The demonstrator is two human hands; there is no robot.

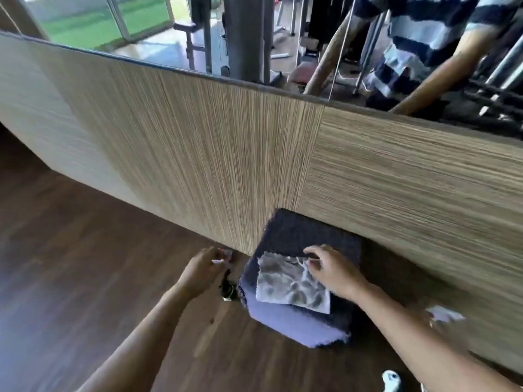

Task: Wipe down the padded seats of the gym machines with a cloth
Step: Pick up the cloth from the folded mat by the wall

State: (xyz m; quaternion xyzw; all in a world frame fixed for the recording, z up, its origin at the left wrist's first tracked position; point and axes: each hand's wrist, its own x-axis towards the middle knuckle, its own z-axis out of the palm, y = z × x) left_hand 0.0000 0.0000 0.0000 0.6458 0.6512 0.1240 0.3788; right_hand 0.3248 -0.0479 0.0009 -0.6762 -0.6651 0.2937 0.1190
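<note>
Looks like prep only: the cloth is lying mid-mat on the floor. The right hand is curling its fingers onto the cloth's far corner. The left hand is reaching by a bottle; its fingers are blurred, so cannot tell. No seat is getting wiped yet.

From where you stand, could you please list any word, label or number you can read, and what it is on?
No text can be read anywhere.
The dark bottle-like object left of the padded seat: any label is too blurred to read.
The cloth and the seat: no writing visible.
</note>
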